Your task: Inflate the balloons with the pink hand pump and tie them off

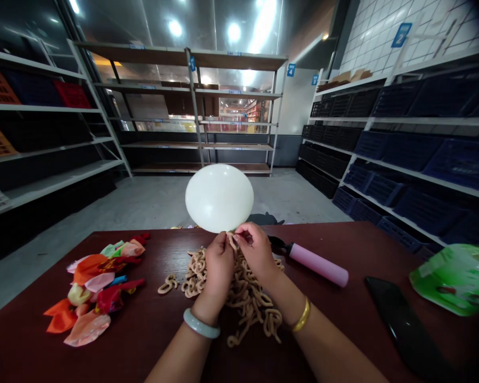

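A white inflated balloon (pixel 219 198) stands upright just beyond my hands, its neck pointing down toward my fingers. My left hand (pixel 220 266) is closed at the balloon's neck, which its fingers mostly hide. Close beside it, my right hand (pixel 256 250) pinches a tan rubber band (pixel 232 242) between thumb and forefinger, right under the balloon. Beneath both hands spreads a heap of tan rubber bands (pixel 249 298), looped and tangled. A few loose bands (pixel 168 284) lie to the left of the heap.
Uninflated colourful balloons (pixel 93 276) are piled on the left of the dark red table (pixel 143 340). To the right lie a pink hand pump (pixel 318 264), a black phone (pixel 403 319) and a green package (pixel 457 279). Shelves (pixel 235 93) with crates (pixel 419 205) surround the table.
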A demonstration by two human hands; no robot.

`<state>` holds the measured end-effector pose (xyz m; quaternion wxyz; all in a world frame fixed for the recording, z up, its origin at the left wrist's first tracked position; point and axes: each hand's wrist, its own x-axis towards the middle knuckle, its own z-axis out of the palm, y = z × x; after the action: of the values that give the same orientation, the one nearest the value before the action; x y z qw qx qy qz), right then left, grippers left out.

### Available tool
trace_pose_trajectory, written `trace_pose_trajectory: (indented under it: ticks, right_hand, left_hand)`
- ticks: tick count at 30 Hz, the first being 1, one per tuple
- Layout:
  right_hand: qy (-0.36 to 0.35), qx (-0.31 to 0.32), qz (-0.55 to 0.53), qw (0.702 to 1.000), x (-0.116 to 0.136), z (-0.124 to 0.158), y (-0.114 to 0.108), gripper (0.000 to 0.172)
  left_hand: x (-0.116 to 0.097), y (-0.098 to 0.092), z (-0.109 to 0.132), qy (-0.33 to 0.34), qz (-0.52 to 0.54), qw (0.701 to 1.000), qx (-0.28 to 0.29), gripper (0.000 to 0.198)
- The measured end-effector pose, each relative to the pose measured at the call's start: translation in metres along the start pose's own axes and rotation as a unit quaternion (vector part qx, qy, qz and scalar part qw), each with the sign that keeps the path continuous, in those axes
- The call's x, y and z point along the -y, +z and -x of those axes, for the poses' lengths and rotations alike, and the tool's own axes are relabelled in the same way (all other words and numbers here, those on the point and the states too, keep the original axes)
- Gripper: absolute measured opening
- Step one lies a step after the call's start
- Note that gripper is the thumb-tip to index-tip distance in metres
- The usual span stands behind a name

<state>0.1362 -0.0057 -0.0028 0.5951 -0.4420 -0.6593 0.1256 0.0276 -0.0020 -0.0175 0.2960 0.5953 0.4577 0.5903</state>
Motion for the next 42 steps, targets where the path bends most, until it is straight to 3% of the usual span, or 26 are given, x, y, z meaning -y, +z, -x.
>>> trace_pose_trajectory:
  ticks: [7, 11, 15, 18, 25, 28, 31, 36, 42]
  right_hand:
    - [-0.011, 0.037, 0.034, 0.999, -0.004, -0.001, 0.000, 0.008]
    - [0.025, 0.000, 0.034, 0.999, -0.005, 0.005, 0.006, 0.008]
    - [0.100, -0.050, -0.036, 0.993, -0.007, 0.006, 0.010, 0.012]
    - [0.125, -0.040, -0.077, 0.988, -0.006, 0.004, 0.009, 0.015]
    - [0.181, 0.020, -0.172, 0.968, -0.002, 0.001, 0.005, 0.026]
    - [0.204, 0.011, -0.211, 0.956, -0.002, -0.002, 0.001, 0.021]
    - [0.250, -0.022, -0.300, 0.920, -0.002, -0.006, -0.002, 0.020]
    - [0.286, -0.087, -0.397, 0.868, -0.004, -0.008, -0.003, 0.022]
    - [0.318, -0.154, -0.417, 0.837, -0.012, -0.013, -0.012, 0.025]
  left_hand:
    - [0.001, -0.001, 0.000, 0.006, -0.013, 1.000, -0.003, 0.017]
    - [0.001, 0.003, 0.001, -0.040, 0.059, 0.997, 0.011, 0.022]
    - [0.004, 0.009, 0.003, -0.067, 0.142, 0.987, 0.021, 0.026]
    - [0.005, 0.010, 0.003, -0.077, 0.169, 0.983, 0.017, 0.029]
    - [0.007, 0.002, -0.002, -0.066, 0.105, 0.992, -0.006, 0.028]
    - [0.008, 0.002, -0.001, -0.041, 0.052, 0.998, 0.010, 0.029]
    - [0.007, 0.008, 0.002, -0.050, 0.076, 0.995, 0.039, 0.030]
    - [-0.002, 0.021, 0.009, -0.182, 0.250, 0.948, 0.080, 0.034]
    - [-0.017, 0.029, 0.019, -0.253, 0.348, 0.894, 0.127, 0.037]
